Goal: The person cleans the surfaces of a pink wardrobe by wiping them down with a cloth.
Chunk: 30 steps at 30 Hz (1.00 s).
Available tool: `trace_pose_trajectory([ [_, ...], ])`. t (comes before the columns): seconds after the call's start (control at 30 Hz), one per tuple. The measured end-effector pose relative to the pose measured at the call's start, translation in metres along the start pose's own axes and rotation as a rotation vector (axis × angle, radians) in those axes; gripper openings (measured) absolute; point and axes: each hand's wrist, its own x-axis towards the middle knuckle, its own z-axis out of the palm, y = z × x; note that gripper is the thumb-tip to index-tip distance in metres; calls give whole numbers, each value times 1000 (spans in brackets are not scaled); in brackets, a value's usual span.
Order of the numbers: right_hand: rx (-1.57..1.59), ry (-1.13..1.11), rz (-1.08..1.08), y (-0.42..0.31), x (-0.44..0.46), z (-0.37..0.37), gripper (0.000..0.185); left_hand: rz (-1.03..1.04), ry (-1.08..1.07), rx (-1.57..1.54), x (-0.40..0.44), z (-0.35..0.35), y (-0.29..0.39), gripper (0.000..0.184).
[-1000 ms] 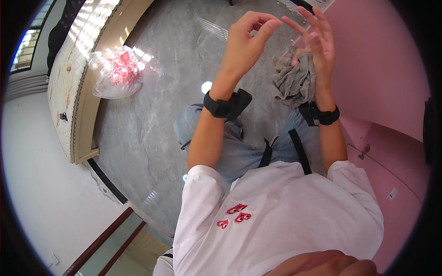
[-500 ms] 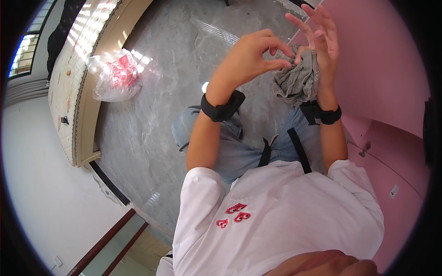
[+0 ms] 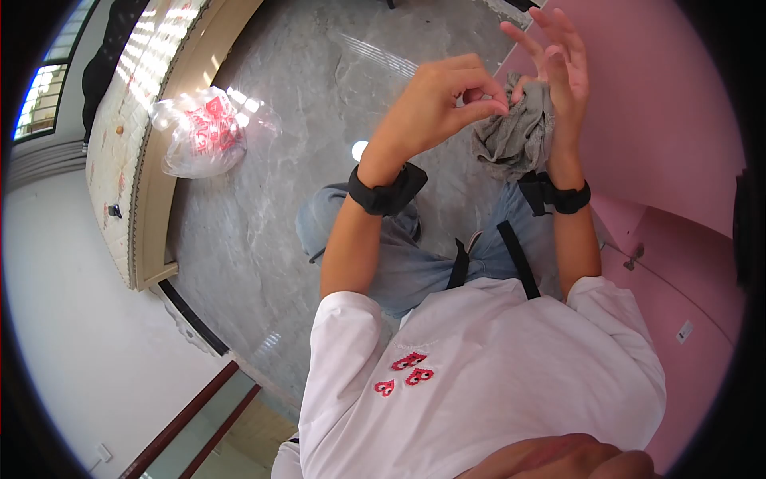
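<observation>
A crumpled grey cloth [image 3: 515, 136] hangs from my right hand [image 3: 565, 76]. The thumb of that hand presses the cloth near its top, while the other fingers stretch upward, spread apart. Just left of the cloth is my left hand [image 3: 447, 104], its thumb and index fingertips pinched together at the cloth's upper edge. Whatever lies in that pinch, if anything, is too small to make out. Black bands [image 3: 387, 189] circle both wrists.
To my right rises a pink panel [image 3: 662, 104], close to my right hand. A clear plastic bag with red print [image 3: 207, 136] sits on the grey floor [image 3: 239, 239] beside a mattress on a pale frame [image 3: 120, 184]. My bent knees in jeans [image 3: 399, 263] are below my hands.
The thumb and index finger of my left hand have come together from a parted position. My right hand and the cloth have hardly moved.
</observation>
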Motion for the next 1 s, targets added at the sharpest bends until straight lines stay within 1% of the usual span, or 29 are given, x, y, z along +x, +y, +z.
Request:
trace_pose_trajectory([
  [0.03,32,22,17,2,1,-4,68,-11,-9,-63,0,2,1,7],
  [0.07,33,26,17,2,0,-2,68,-12,-13,-63,0,4,1,7],
  [0.13,-5,153,62,-1,-1,3,66,4,0,-125,0,8,-2,7],
  [0.27,-14,155,72,9,-3,-7,64,-24,-16,-228,-1,8,3,5],
  [0.33,-29,74,-46,23,-3,-21,61,-33,57,-514,-3,3,8,4],
  [0.37,-25,78,-39,22,-2,-24,61,-41,56,-513,0,-8,12,4],
  [0.4,-18,97,-35,19,-2,-26,59,36,172,-713,3,-25,17,6],
  [0.43,-9,120,-27,18,-5,-28,57,109,291,-910,0,-43,16,15],
  [0.47,-1,138,-7,18,-10,-31,57,80,287,-908,-10,-71,-14,15],
  [0.5,5,154,-23,18,-13,-35,55,57,312,-682,-19,-105,-63,9],
  [0.53,6,168,-54,17,-12,-37,54,51,325,-456,-20,-122,-93,11],
  [0.57,3,180,-59,11,-14,-35,54,51,312,-461,-14,-116,-94,11],
  [0.6,-53,190,19,-2,-21,-28,50,-106,273,-356,-5,-103,-83,9],
  [0.63,-105,200,107,-8,-29,-24,46,-272,233,-246,-1,-86,-71,16],
  [0.73,-36,169,112,-4,-38,-44,50,-730,99,102,20,-49,-40,46],
  [0.77,-35,186,109,-2,-43,-46,50,-728,81,107,24,-78,-61,46],
  [0.8,-23,187,113,0,-44,-49,48,-684,-265,-332,32,-132,-101,45],
  [0.83,-12,185,121,0,-45,-50,46,-612,-610,-770,34,-159,-125,44],
  [0.87,-14,191,119,-2,-46,-46,46,-231,-415,-570,27,-105,-119,28],
  [0.9,-17,199,138,-4,-45,-38,45,132,-58,-27,21,-49,-111,16],
  [0.93,-19,205,157,-6,-45,-33,44,253,342,384,14,6,-103,17],
  [0.97,-18,200,154,-6,-46,-33,44,256,345,387,10,1,-87,17],
  [1.0,58,174,136,-4,-45,-34,42,-259,172,160,13,-11,-70,14],
])
